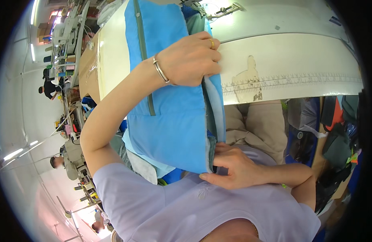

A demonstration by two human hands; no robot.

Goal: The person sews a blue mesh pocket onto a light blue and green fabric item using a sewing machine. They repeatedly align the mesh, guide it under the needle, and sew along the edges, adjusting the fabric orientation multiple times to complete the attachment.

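Note:
My left hand (190,58), with a bracelet and a ring, grips the upper part of the open right edge of a blue layered fabric piece (164,133), fingers curled over it. The piece has a grey-green strip (150,105) and lies over the white table (290,60), hanging toward my lap. My right hand (230,169) holds the lower end of the same edge, fingers partly inside between the blue face and the grey layers, thumb outside at the bottom corner. Sewing machine parts (190,6) show just beyond the piece at the top.
A printed ruler strip (299,78) runs along the table's front edge. Dark bags and fabric pieces (337,141) fill the space at right below the table. Pale fabric (143,165) hangs under the blue piece. Co-workers (49,89) sit at other machines (71,159) along the left.

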